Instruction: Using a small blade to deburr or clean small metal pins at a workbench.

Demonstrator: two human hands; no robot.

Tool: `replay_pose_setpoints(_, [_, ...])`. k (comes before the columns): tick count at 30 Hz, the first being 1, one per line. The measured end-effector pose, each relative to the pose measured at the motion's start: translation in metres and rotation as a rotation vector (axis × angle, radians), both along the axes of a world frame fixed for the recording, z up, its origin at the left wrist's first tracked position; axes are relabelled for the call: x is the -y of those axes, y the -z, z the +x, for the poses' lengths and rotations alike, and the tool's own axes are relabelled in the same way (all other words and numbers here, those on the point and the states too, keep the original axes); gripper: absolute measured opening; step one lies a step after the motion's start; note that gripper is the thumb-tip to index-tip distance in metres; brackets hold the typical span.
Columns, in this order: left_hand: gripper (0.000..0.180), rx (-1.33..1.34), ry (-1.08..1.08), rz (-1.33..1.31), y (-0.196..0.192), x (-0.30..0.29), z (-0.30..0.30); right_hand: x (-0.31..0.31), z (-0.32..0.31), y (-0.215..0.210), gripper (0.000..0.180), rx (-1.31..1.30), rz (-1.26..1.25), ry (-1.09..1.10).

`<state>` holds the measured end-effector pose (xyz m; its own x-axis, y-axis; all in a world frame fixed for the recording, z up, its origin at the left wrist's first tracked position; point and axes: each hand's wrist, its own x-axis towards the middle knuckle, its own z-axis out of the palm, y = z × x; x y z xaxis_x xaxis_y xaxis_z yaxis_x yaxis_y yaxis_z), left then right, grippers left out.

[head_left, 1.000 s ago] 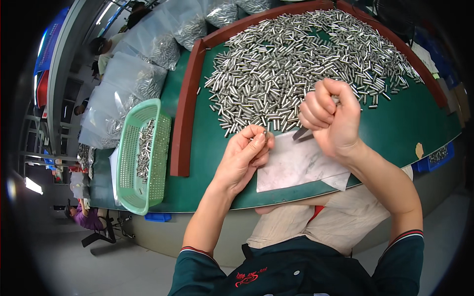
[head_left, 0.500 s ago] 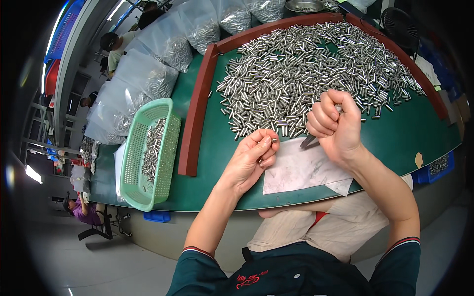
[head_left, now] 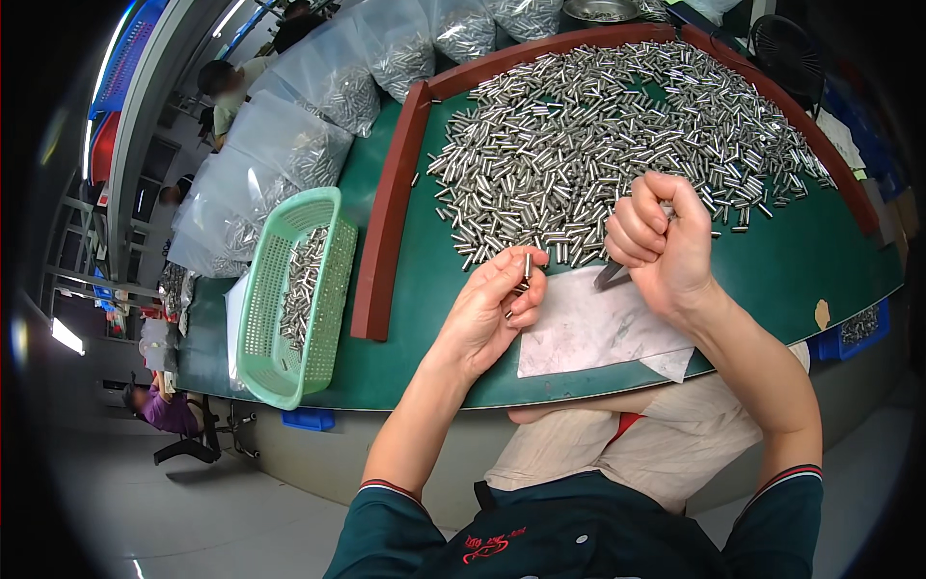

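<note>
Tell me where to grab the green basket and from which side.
Take the green basket by its near short rim, coming from the table's front edge. It lies lengthwise away from the person, its perforated sides are open-topped, and metal pins fill only the middle, leaving the rim free.

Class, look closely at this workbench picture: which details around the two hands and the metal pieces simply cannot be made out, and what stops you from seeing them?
- Tool in the right hand, head view: only a dark tip shows; the closed fist hides the rest.
- Small metal cylinder pinched by the left hand: its lower end is hidden by fingers, its surface too small to read.
- Green basket: how deep its contents lie is hidden by its walls.
- Clear bags: bent and blurred near the rim.
</note>
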<state>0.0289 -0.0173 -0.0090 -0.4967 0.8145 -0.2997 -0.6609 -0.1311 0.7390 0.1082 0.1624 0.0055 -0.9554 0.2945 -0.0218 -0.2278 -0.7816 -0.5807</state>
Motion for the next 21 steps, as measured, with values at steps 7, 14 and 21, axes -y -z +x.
replay_pose_setpoints(7, [0.028,-0.070,-0.145,0.052,-0.001,-0.001,0.001,-0.001,0.000,0.001,0.034,0.010,0.017,0.001])
replay_pose_setpoints(14, [0.015,-1.402,-0.269,-0.674,0.004,-0.017,0.011,-0.001,-0.001,0.002,0.034,0.013,0.033,-0.012])
replay_pose_setpoints(21, [0.012,-1.588,-0.279,-0.759,0.005,-0.021,0.011,-0.001,-0.002,0.001,0.035,0.005,0.037,-0.012])
